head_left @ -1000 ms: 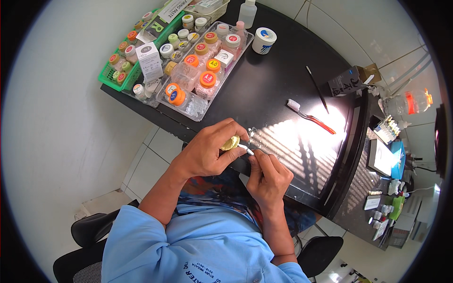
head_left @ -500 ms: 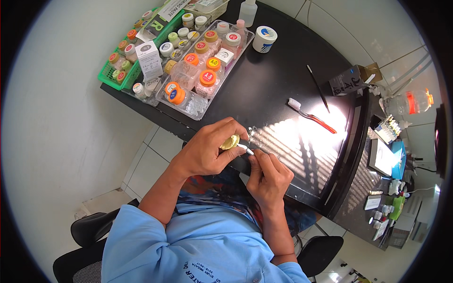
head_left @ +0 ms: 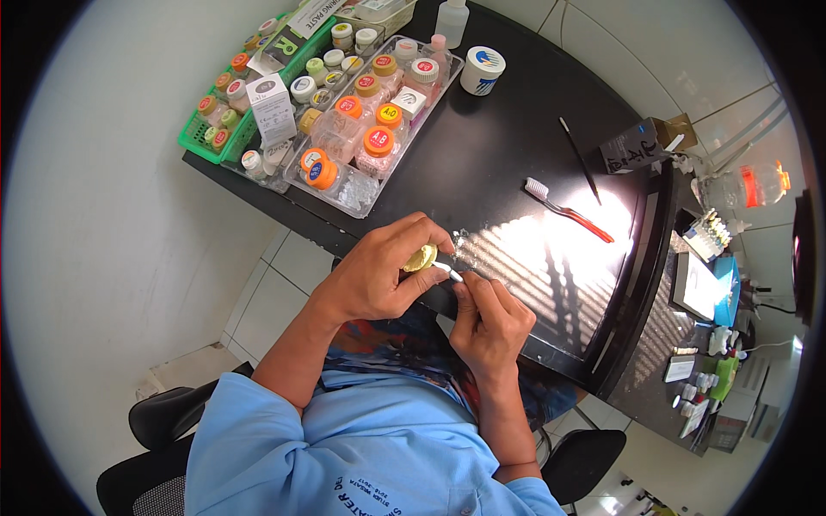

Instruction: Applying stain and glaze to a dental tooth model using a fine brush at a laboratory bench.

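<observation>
Just over the desk's front edge, my left hand (head_left: pixel 383 271) is closed around a small pale-yellow piece (head_left: pixel 420 257), apparently a cast, with my thumb across its lower side. My right hand (head_left: pixel 489 331) is pinched on a thin white piece (head_left: pixel 451 273), whose far end meets the yellow piece by my left thumb; exactly what it is I cannot make out. Small pale crumbs (head_left: pixel 460 247) lie on the black desk just beyond my fingers. A red-handled toothbrush (head_left: pixel 568 215) lies to the upper right, with a slim dark stick (head_left: pixel 578 162) beyond it.
At the back left stand a clear tray of jars (head_left: pixel 379 142) and a green basket (head_left: pixel 202 143). A white tub (head_left: pixel 483 70), squeeze bottle (head_left: pixel 452 26) and dark box (head_left: pixel 626 150) stand behind. A cluttered side counter (head_left: pixel 641 400) runs along the right; chair armrests flank me.
My left hand has risen very slightly with the yellow piece. Both grips look the same, and the things on the desk have not moved.
</observation>
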`<action>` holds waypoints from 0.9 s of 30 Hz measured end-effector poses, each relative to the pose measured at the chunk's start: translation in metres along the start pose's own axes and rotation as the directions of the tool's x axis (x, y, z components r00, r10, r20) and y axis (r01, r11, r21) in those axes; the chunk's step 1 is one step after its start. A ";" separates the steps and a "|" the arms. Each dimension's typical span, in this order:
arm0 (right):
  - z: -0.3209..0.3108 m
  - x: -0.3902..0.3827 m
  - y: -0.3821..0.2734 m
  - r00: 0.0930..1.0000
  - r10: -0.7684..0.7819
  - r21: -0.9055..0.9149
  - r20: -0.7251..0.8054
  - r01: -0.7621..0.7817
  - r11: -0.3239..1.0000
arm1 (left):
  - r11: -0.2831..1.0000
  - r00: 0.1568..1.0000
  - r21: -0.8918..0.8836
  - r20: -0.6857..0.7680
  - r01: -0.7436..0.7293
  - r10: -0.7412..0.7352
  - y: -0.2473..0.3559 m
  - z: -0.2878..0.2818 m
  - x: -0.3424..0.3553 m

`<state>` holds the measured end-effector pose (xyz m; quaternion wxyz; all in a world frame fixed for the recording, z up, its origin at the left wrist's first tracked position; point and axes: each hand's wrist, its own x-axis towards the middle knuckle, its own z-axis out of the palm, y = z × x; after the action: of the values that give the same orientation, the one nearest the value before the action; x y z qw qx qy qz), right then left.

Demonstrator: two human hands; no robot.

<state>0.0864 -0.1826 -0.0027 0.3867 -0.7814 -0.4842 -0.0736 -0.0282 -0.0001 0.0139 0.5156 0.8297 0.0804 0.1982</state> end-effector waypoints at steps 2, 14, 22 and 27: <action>0.000 0.000 0.000 1.000 0.002 0.001 0.001 -0.002 1.000 | 1.000 0.999 0.006 -0.029 -0.017 0.017 -0.005 0.004 -0.001; -0.002 0.000 -0.002 0.999 0.026 0.001 0.024 -0.026 1.000 | 0.998 0.996 0.000 -0.069 -0.058 0.058 -0.008 0.006 -0.001; 0.000 0.001 0.000 1.000 0.004 0.015 0.000 -0.004 1.000 | 0.999 0.996 -0.001 -0.070 -0.048 0.048 -0.004 0.005 0.000; -0.001 0.000 0.000 1.000 0.006 0.012 0.006 -0.006 1.000 | 1.000 1.000 -0.013 0.001 0.011 -0.011 0.002 0.000 0.001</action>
<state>0.0864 -0.1829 -0.0017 0.3901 -0.7807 -0.4835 -0.0669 -0.0278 -0.0007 0.0162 0.5219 0.8260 0.0835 0.1956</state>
